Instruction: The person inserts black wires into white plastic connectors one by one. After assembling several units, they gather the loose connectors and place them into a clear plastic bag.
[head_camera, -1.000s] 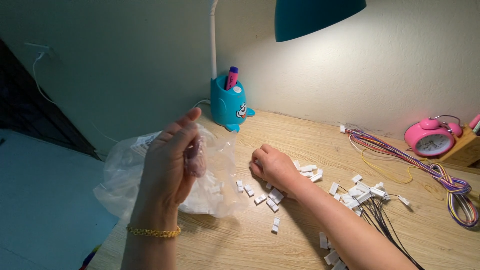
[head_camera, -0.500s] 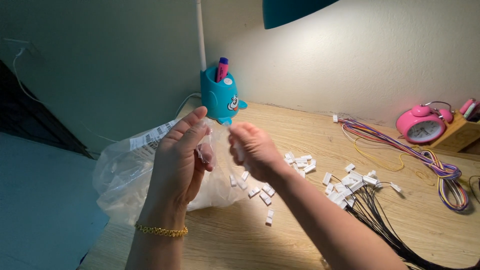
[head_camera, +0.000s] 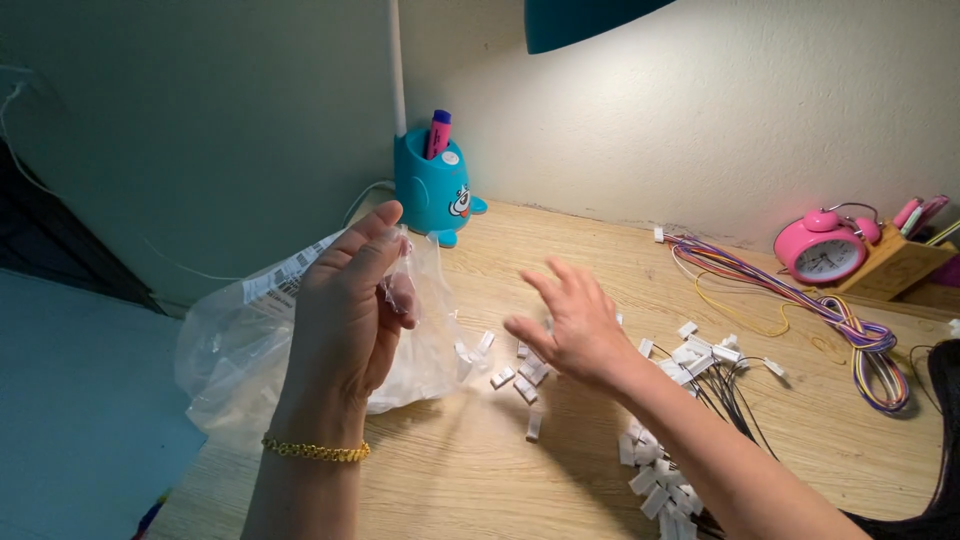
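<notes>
Two hands hover over the desk (head_camera: 560, 250). The left hand (head_camera: 345, 305) is raised, back toward us, its fingers curled around the mouth of a clear bag (head_camera: 240, 345); the bag hangs from that grip and slumps onto the desk's left edge. The right hand (head_camera: 570, 325) is spread wide, palm down, holding nothing, just above a scatter of small white connectors (head_camera: 520, 375) lying on the wood right beside the bag. More connectors with black leads (head_camera: 700, 360) lie near the right forearm. A blue pen holder (head_camera: 432, 190) stands against the wall behind the bag. Farther right, a bundle of coloured wires (head_camera: 800, 300) curves past a pink clock (head_camera: 822, 250).
</notes>
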